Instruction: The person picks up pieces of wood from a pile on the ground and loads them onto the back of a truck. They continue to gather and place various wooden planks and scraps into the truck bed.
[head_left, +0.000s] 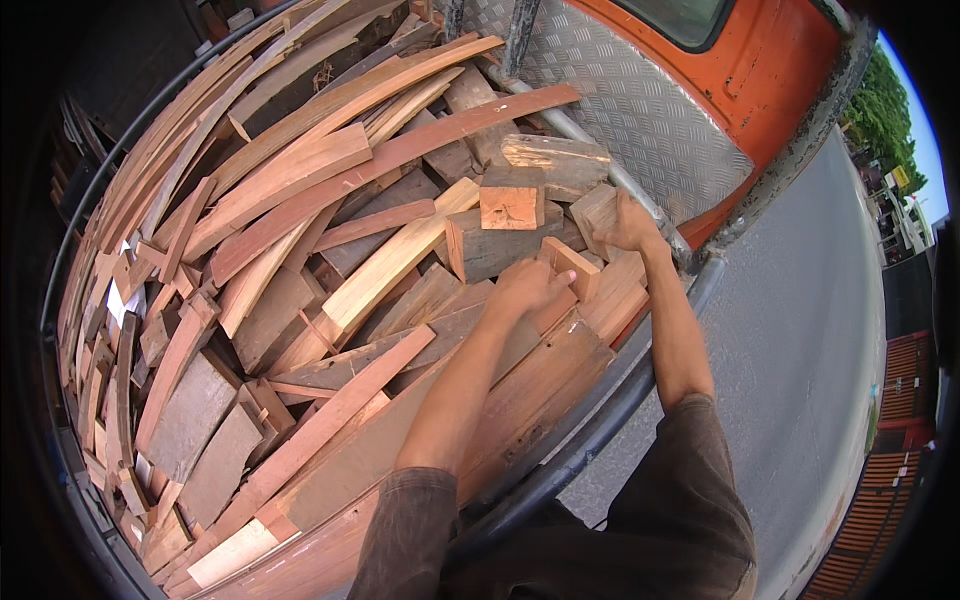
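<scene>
My left hand (530, 289) is closed on a small reddish wood block (573, 266), its thumb lying across the block's face. Just to the right, my right hand (631, 224) grips the edge of a brownish wood block (596, 212) beside the metal rail; some of its fingers are hidden. Close to both hands lie a square-ended wood block (512, 208), a thick split block (556, 163) and a dark grey block (495, 247). Under my left forearm runs a wide, weathered plank (540, 385).
A heap of mixed wood offcuts (270, 320) fills the truck bed. A dark side rail (590, 440) runs before me. Ahead stand a diamond-plate panel (620, 100) and an orange cab (770, 90). Grey road (800, 330) lies to the right.
</scene>
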